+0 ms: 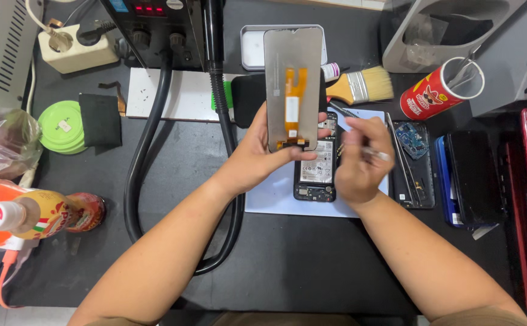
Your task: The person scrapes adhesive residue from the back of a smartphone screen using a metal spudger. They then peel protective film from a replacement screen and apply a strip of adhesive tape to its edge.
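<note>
Centre of frame: left hand [257, 158] pinching upright phone screen panel [293, 84] by its lower edge, above opened phone body [316, 169]. Right hand [360, 163] curled around what looks like thin metal tweezers [377, 154], blurred. Risk: orange flex cable [293, 99] tearing under a tug.

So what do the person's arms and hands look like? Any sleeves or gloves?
No gloves: both the left hand and the right hand are bare. The forearms are bare too, with no watch or bracelet showing. Only at the bottom edge of the picture do tan short sleeves start, up near the elbows. No rings can be made out on the fingers.
</note>
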